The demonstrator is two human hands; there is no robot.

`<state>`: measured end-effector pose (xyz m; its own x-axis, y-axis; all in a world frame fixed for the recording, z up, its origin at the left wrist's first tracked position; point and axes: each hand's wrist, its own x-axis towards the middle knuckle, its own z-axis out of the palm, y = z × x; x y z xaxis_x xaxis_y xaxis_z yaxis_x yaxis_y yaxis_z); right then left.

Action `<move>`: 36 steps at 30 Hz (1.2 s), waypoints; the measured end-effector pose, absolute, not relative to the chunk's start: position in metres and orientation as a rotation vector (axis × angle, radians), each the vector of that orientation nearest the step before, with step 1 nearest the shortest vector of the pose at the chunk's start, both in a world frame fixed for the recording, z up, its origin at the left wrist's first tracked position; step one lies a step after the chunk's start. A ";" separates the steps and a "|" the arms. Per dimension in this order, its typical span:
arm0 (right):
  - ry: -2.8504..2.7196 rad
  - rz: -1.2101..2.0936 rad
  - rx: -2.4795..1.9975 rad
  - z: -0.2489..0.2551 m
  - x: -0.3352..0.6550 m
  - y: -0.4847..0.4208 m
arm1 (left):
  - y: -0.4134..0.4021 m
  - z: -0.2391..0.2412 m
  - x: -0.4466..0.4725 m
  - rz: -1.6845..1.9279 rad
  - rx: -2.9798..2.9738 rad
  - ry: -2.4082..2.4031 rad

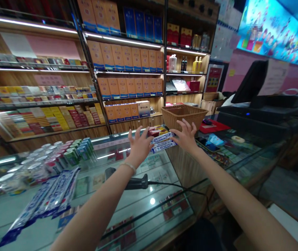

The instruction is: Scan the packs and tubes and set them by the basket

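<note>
Both of my hands reach forward over a glass counter (138, 205). My left hand (138, 146) and my right hand (185, 136) hold the two ends of a small stack of long blue-and-white candy packs (163, 142), fingers partly spread around them. Red and yellow packets (157, 131) lie just behind the stack. A woven basket (183, 116) stands right behind my right hand. More of the same blue-and-white packs (46, 198) lie fanned out at the near left of the counter.
Rows of small capped bottles (60, 157) stand on the left of the counter. A black barcode scanner (135, 182) with its cable lies in the middle. A cash register and screen (259, 101) stand at right. Shelves of boxed goods (128, 59) fill the back wall.
</note>
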<state>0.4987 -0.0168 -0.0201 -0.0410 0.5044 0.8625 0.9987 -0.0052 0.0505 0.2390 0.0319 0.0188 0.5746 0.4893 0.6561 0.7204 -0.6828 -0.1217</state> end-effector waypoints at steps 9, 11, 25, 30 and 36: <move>-1.720 -0.919 -1.717 -0.046 0.523 -0.013 | 0.047 -0.013 0.282 -0.747 -2.510 -1.031; -1.723 -0.904 -1.725 -0.055 0.525 -0.012 | 0.049 -0.018 0.286 -0.732 -2.534 -1.037; -1.781 -0.779 -1.830 -0.076 0.518 -0.014 | 0.049 -0.040 0.288 -0.680 -2.583 -1.066; -1.807 -0.760 -1.848 -0.079 0.516 -0.012 | 0.050 -0.041 0.289 -0.614 -2.591 -1.080; -1.814 -0.690 -1.952 -0.077 0.515 -0.010 | 0.050 -0.040 0.289 -0.459 -2.589 -1.128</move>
